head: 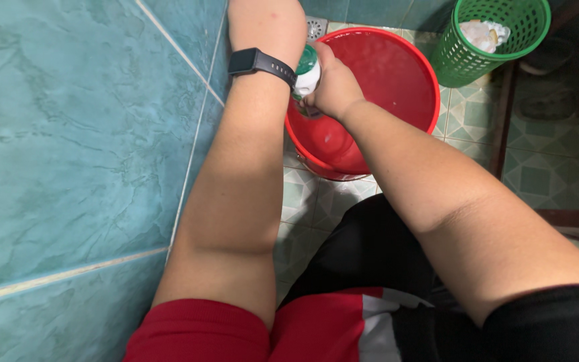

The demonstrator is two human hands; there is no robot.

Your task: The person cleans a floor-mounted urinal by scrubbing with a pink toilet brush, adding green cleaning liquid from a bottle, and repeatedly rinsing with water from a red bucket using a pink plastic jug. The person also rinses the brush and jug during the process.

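My right hand [335,88] is closed around a small white bottle with green on it [307,70], held at the near-left rim of a red plastic bucket [430,87]. The bucket stands on the tiled floor, and its inside looks wet. My left arm wears a black wristband watch [261,64] and reaches up past the bottle. Only the back of my left hand [267,23] shows, because the top edge of the view cuts off its fingers. What that hand touches is hidden.
A teal tiled wall [68,147] fills the left side. A green mesh basket [467,60] holding crumpled white paper stands right of the bucket. A metal floor drain [315,28] lies behind the bucket. Dark sandals [549,104] lie at the far right.
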